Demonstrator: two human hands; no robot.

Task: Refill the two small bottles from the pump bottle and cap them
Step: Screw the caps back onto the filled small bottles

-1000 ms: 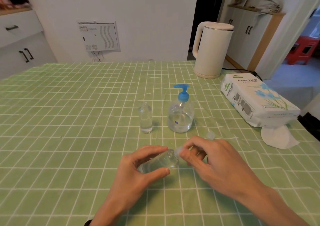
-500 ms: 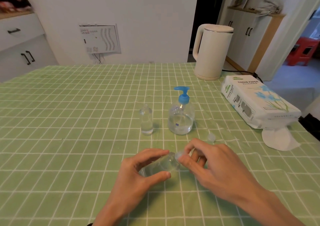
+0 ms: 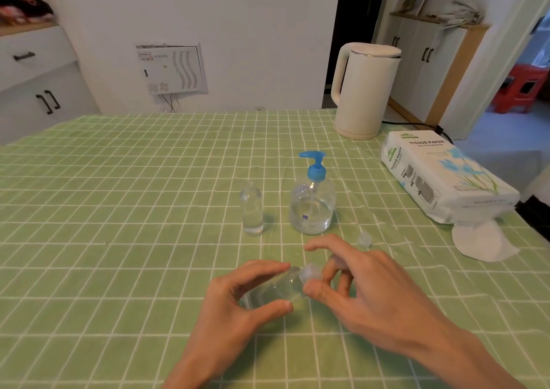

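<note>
My left hand [image 3: 238, 299] grips a small clear bottle [image 3: 276, 287] tilted over, its neck pointing right. At that neck my right hand [image 3: 357, 281] pinches a clear cap [image 3: 311, 273] between thumb and fingers. A second small clear bottle [image 3: 252, 208] stands upright without a cap further back, with a little liquid at its bottom. Right of it stands the pump bottle [image 3: 312, 198], clear with a blue pump head and partly full. A loose clear cap [image 3: 365, 239] lies on the cloth just beyond my right hand.
A green checked tablecloth [image 3: 119, 210] covers the table. A white kettle [image 3: 363, 90] stands at the back right with its cord behind it. A tissue paper pack [image 3: 440, 177] lies at the right edge, one tissue [image 3: 482, 242] hanging out.
My right fingers have turned around the cap on the tilted bottle, the index finger lifting away. The left hand keeps its hold; the view has shifted slightly.
</note>
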